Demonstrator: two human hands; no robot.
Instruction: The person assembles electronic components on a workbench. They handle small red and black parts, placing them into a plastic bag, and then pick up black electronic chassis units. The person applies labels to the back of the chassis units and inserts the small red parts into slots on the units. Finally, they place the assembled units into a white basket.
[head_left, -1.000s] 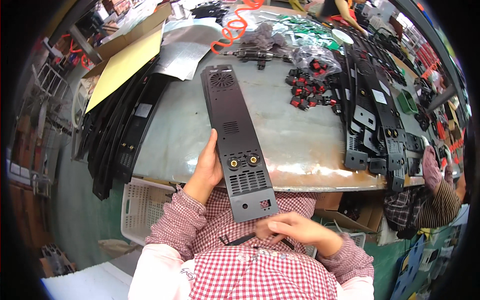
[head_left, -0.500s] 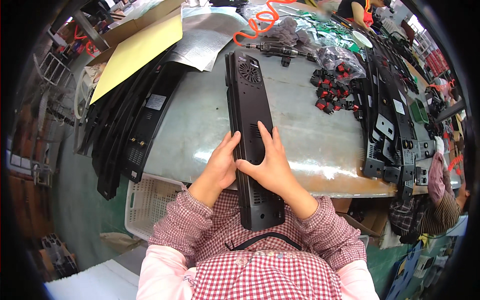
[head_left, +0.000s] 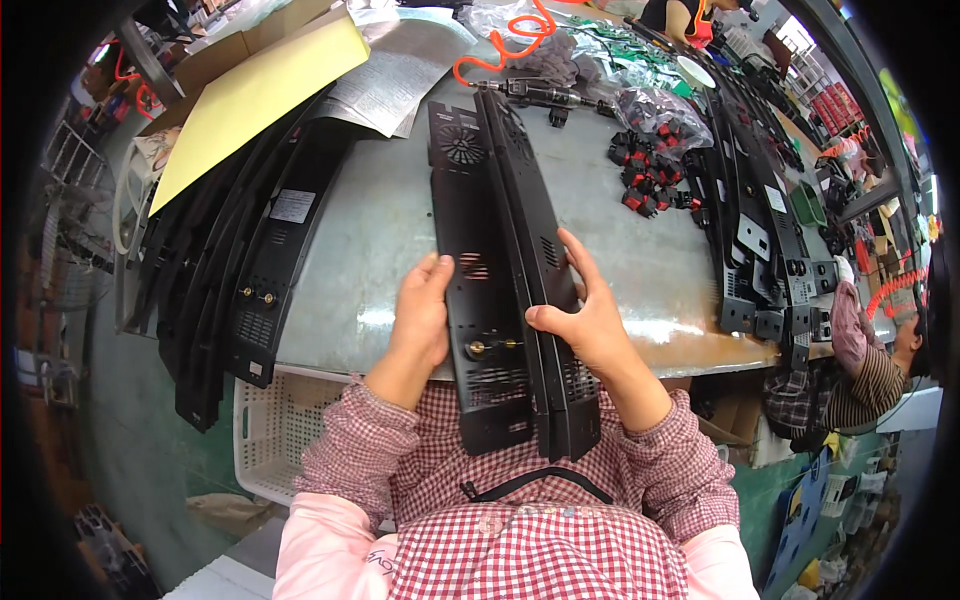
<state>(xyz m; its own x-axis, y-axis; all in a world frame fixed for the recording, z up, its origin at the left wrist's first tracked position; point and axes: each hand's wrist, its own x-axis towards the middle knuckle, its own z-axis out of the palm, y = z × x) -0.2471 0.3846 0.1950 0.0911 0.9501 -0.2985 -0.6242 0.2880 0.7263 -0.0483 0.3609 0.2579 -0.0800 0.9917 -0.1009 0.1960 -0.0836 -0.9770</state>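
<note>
Two long black metal panels with round slotted fan grilles are in front of me, their near ends over my lap. My left hand (head_left: 420,312) holds the outer edge of the left panel (head_left: 463,215), whose broad face shows with two brass-coloured fittings (head_left: 477,348) near its lower part. My right hand (head_left: 598,325) is closed around the right panel (head_left: 518,215), thumb on its top edge and fingers along the far side. That panel is tilted, folded rim up, against the left one. Whether the two are joined underneath cannot be seen.
Similar black panels (head_left: 270,290) stand stacked at left, under yellow card (head_left: 270,95). A white basket (head_left: 285,425) is below the table edge. Beyond lie a power screwdriver (head_left: 545,93) with orange coiled hose (head_left: 515,50) and black-red switches (head_left: 650,175). More panels and a co-worker (head_left: 875,365) are at right.
The panels, earlier pressed together as one narrow stack, have been spread apart. The left one has swung out with my left hand, showing its face; my right hand has shifted right.
</note>
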